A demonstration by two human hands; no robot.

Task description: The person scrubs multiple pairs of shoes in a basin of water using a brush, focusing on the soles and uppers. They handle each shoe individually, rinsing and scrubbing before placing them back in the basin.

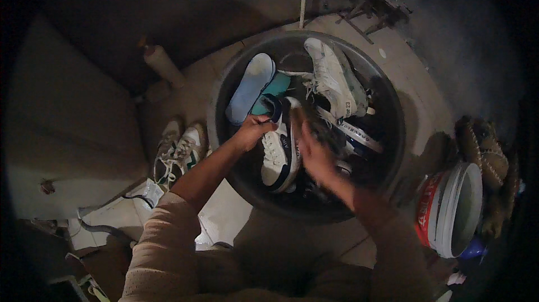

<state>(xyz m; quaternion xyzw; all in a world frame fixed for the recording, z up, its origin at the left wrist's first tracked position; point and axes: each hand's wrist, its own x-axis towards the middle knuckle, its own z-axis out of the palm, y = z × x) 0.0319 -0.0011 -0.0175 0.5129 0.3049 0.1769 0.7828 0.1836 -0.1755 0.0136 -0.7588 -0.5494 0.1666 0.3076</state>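
Observation:
Over a large dark round basin, my left hand grips a white-and-navy sneaker near its collar, toe pointed towards me. My right hand is at the side of its sole, blurred; whether it holds something there is not clear. In the basin, a light blue insole lies partly over a green insole at the far left. A white sneaker rests on its side at the far right. Below it, another shoe shows a white sole edge with writing. Dark shadow hides the basin's bottom.
A pair of white sneakers stands on the tiles left of the basin. To the right is a white-and-red plastic bucket, with brown footwear behind it. A pale bottle and a small stool are farther back.

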